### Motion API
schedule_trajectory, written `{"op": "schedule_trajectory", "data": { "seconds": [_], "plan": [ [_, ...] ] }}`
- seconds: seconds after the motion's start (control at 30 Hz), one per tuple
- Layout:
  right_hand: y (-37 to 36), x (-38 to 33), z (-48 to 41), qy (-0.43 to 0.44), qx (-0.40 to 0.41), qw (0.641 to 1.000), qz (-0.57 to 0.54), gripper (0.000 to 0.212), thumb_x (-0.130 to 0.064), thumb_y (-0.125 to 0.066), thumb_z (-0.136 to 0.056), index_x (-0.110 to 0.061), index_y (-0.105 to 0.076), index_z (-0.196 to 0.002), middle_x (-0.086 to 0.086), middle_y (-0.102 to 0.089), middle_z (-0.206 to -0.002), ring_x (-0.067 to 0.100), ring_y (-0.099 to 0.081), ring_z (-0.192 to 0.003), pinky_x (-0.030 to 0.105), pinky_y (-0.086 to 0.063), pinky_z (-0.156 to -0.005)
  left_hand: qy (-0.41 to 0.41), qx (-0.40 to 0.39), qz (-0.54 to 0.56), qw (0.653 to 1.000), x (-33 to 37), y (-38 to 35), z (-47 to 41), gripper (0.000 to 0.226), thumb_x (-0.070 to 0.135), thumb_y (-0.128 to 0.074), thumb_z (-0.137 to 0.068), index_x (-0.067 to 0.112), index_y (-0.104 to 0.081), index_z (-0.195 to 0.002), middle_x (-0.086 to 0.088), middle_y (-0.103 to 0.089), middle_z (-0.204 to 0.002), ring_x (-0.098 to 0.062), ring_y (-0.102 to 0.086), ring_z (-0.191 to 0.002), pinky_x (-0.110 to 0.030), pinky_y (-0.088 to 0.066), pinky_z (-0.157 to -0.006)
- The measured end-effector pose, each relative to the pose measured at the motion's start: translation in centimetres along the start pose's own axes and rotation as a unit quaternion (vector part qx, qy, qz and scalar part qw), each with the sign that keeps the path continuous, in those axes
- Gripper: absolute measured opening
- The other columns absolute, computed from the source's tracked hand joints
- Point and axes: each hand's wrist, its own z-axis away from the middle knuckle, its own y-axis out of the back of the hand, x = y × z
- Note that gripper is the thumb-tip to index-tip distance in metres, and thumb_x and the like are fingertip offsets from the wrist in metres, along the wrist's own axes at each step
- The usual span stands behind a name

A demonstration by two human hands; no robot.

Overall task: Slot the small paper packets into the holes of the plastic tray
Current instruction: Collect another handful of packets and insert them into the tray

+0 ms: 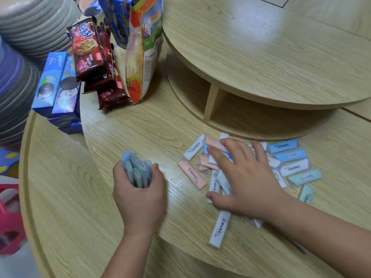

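Counted perhaps twenty loose packets, overlapping, on tiered wooden surface. Logged left hand gripping about five blue packets, fingers curled; right hand flat on pile, fingers spread. Noted snack packs behind.

Probably a shop: stacked snack packs, bowls.

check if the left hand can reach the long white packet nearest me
Probably: only bare table lies between the left hand and the white packet, though it grips a bundle of packets.
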Motion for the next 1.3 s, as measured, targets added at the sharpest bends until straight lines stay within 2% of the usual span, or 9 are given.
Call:
{"op": "schedule_trajectory", "data": {
  "seconds": [0.1, 0.27, 0.5, 0.67, 0.73, 0.83, 0.97, 1.13, 1.3],
  "plan": [
    [-0.5, -0.1, 0.0, 0.005, 0.023, 1.000, -0.006, 0.094, -0.075, -0.048, -0.071, -0.025, -0.039, -0.150, 0.010, -0.038, -0.151, 0.033, -0.035, -0.139, 0.058, -0.017, -0.116, 0.005, -0.001, 0.005, 1.000, 0.1, 0.0, 0.0, 0.036, 0.030, -0.071, -0.083, 0.022, -0.053, -0.114, 0.030, -0.059, -0.079, 0.001, -0.060, -0.068, -0.010, -0.047, -0.060],
    [-0.3, -0.2, -0.3, 0.004, -0.016, 1.000, 0.009, 0.112, -0.096, -0.035, -0.065, -0.028, -0.031, -0.153, 0.012, -0.026, -0.161, 0.035, -0.024, -0.147, 0.062, -0.014, -0.116, -0.002, -0.005, 0.001, 1.000, 0.0, 0.0, 0.0, 0.036, 0.035, -0.068, -0.080, 0.025, -0.052, -0.110, 0.028, -0.057, -0.076, -0.001, -0.059, -0.067, -0.012, -0.047, -0.060],
    [0.3, -0.3, -1.0, 0.018, -0.005, 1.000, -0.002, 0.100, -0.088, -0.046, -0.063, -0.032, -0.038, -0.146, -0.001, -0.040, -0.147, 0.027, -0.041, -0.127, 0.049, -0.028, -0.107, -0.007, -0.003, -0.019, 1.000, 0.5, -0.2, 0.1, 0.033, 0.028, -0.071, -0.084, 0.037, -0.050, -0.106, 0.035, -0.058, -0.081, 0.006, -0.059, -0.072, -0.004, -0.042, -0.062],
    [0.1, -0.3, -1.4, 0.044, 0.001, 0.999, 0.002, 0.096, -0.085, -0.048, -0.063, -0.032, -0.041, -0.143, -0.003, -0.045, -0.138, 0.027, -0.047, -0.115, 0.047, -0.039, -0.094, 0.014, -0.031, -0.031, 0.999, 0.9, -0.7, 0.7, 0.031, 0.019, -0.073, -0.085, 0.028, -0.055, -0.108, 0.011, -0.059, -0.083, 0.004, -0.057, -0.069, -0.005, -0.040, -0.059],
    [0.0, -0.3, -1.6, 0.053, 0.017, 0.998, 0.006, 0.095, -0.082, -0.050, -0.062, -0.030, -0.044, -0.141, 0.000, -0.049, -0.134, 0.028, -0.050, -0.111, 0.047, -0.041, -0.090, 0.014, -0.068, -0.044, 0.997, 1.5, -1.7, 1.7, 0.032, 0.021, -0.073, -0.082, 0.037, -0.054, -0.103, 0.009, -0.059, -0.086, 0.000, -0.058, -0.073, -0.010, -0.041, -0.060],
    [0.0, -0.4, -1.7, 0.061, 0.040, 0.997, -0.005, 0.093, -0.078, -0.053, -0.062, -0.029, -0.046, -0.141, 0.001, -0.053, -0.127, 0.028, -0.052, -0.103, 0.046, -0.045, -0.084, 0.018, -0.083, -0.065, 0.994, 2.0, -3.3, 3.1, 0.042, 0.026, -0.075, -0.078, 0.031, -0.055, -0.115, 0.008, -0.061, -0.100, -0.010, -0.061, -0.088, -0.027, -0.050, -0.072],
    [0.2, -0.7, -1.6, 0.059, 0.039, 0.997, -0.033, 0.098, -0.073, -0.054, -0.065, -0.034, -0.032, -0.152, -0.003, -0.050, -0.126, 0.025, -0.051, -0.100, 0.040, -0.052, -0.074, 0.027, -0.044, -0.054, 0.997, 2.1, -4.1, 3.6, 0.047, 0.024, -0.075, -0.077, 0.028, -0.055, -0.120, 0.008, -0.061, -0.105, -0.013, -0.062, -0.095, -0.031, -0.054, -0.079],
    [1.0, -0.8, -1.7, 0.050, -0.010, 0.998, -0.041, 0.108, -0.073, -0.050, -0.066, -0.042, 0.000, -0.156, -0.010, -0.041, -0.131, 0.019, -0.045, -0.107, 0.031, -0.052, -0.074, 0.035, -0.050, -0.044, 0.997, 2.6, -4.5, 3.7, 0.049, 0.030, -0.071, -0.076, 0.029, -0.054, -0.122, 0.008, -0.062, -0.106, -0.009, -0.061, -0.094, -0.013, -0.045, -0.073],
    [1.2, -0.5, -2.3, 0.040, -0.024, 0.997, -0.067, 0.112, -0.080, -0.056, -0.063, -0.048, 0.001, -0.154, -0.016, -0.038, -0.131, 0.015, -0.043, -0.110, 0.029, -0.049, -0.075, 0.035, -0.045, -0.038, 0.998, 2.9, -4.5, 3.9, 0.053, 0.041, -0.067, -0.071, 0.030, -0.053, -0.122, 0.009, -0.061, -0.106, -0.008, -0.061, -0.095, -0.016, -0.048, -0.075]
  ]
}}
